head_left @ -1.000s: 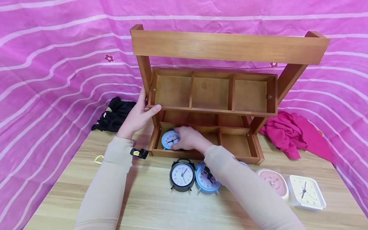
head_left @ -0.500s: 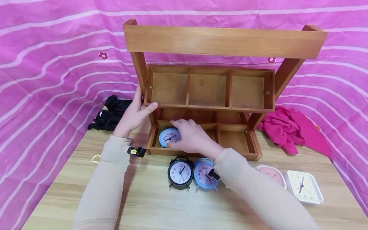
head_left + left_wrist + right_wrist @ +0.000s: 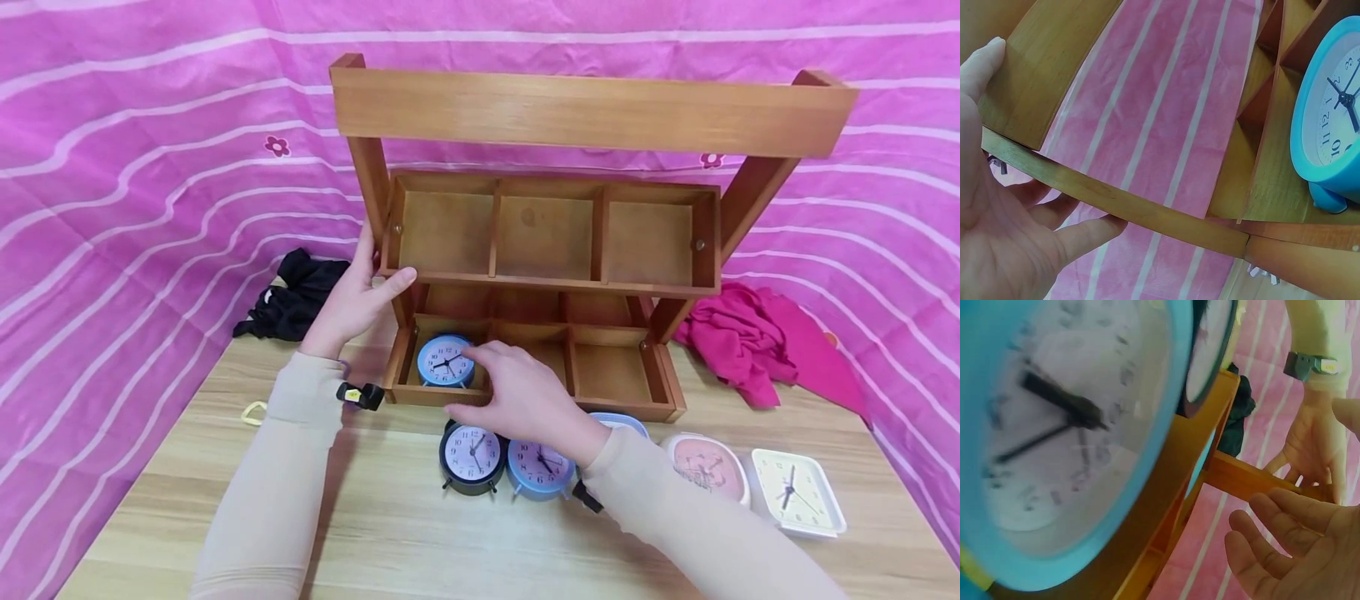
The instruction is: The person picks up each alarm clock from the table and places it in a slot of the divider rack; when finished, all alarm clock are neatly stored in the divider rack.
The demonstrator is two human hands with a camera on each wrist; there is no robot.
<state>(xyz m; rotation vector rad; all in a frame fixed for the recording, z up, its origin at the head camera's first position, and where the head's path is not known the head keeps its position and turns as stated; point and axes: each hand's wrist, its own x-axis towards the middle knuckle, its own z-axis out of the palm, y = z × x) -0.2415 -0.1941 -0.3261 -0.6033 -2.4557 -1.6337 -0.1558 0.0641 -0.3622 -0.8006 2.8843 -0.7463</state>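
Note:
A brown wooden two-tier rack stands on the table, each tier divided into compartments. At its left side, my left hand holds the upright, thumb on the upper tray's front edge; in the left wrist view the fingers reach behind the wooden upright. A light blue alarm clock stands in the lower tier's left compartment. Just right of it, my right hand hovers with thumb and fingers spread, holding nothing. Beneath that hand, a black alarm clock and another blue alarm clock stand before the rack.
On the right lie a pink clock and a square white clock. Another rounded blue-rimmed item is partly behind the right wrist. Black cloth lies left of the rack, magenta cloth right. A striped pink curtain surrounds the table.
My right hand has let go of the blue clock in the lower left compartment and moved right and toward me, its fingers spreading. The left hand stays on the rack.

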